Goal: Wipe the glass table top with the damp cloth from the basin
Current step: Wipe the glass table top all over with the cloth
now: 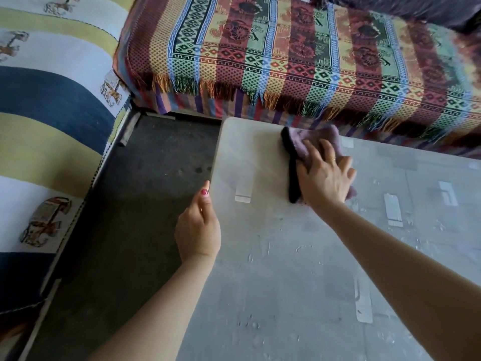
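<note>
The glass table top [273,269] fills the lower right; it looks grey, with streaks, water drops and pale tape marks. A mauve cloth with a black edge [307,142] lies near the table's far left corner. My right hand [325,175] presses flat on the cloth, fingers spread over it. My left hand [199,227] rests at the table's left edge, thumb up along the rim, fingers curled under or beside the edge. The basin is not in view.
A sofa seat with a striped, fringed woven throw [299,61] runs along the table's far side. Another seat with a blue, yellow and white cover [52,113] stands at the left. Dark floor [143,191] lies between that seat and the table.
</note>
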